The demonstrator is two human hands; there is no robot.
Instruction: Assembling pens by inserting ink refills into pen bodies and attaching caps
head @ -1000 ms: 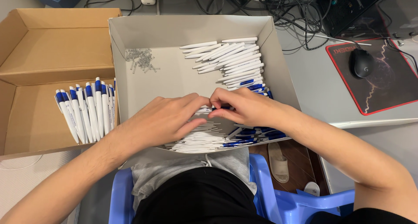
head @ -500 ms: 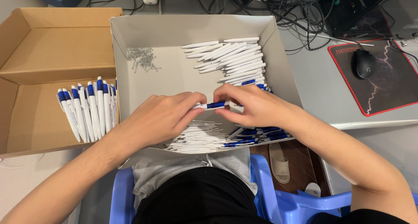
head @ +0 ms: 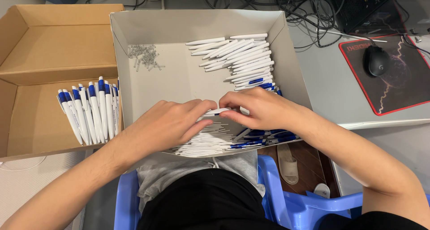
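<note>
A white pen (head: 218, 112) lies crosswise between the two hands over the front part of the grey box (head: 286, 55), near its middle. The left hand (head: 172, 122) has its fingers curled narrow and pinched on the pen's left end; the right hand (head: 260, 108) closes on the other end, fingers bent over the barrel, so only a short stretch of white with a bit of blue shows between them.

Inside the grey box, just under the hands, a heap of white pen parts (head: 204, 145) fans towards the near edge, with blue-tipped pieces (head: 262, 138) at its right. At the back right of the same box lies a stack of white barrels (head: 239, 55), all pointing roughly the same way. At the back left of the box sits a small scatter of thin metal springs (head: 144, 56).

Left of the grey box, touching it, stands an open brown cardboard box (head: 45, 46); a row of finished white pens with blue grips (head: 89, 109) lies in its right part, against the wall next to the grey box.

Right of the grey box, on the grey table, a black mouse (head: 375, 61) rests on a black mat with a red border (head: 403, 87). Behind the box tangles of dark cables (head: 309, 6) lie. Below the box the blue plastic chair (head: 273, 189) shows.
</note>
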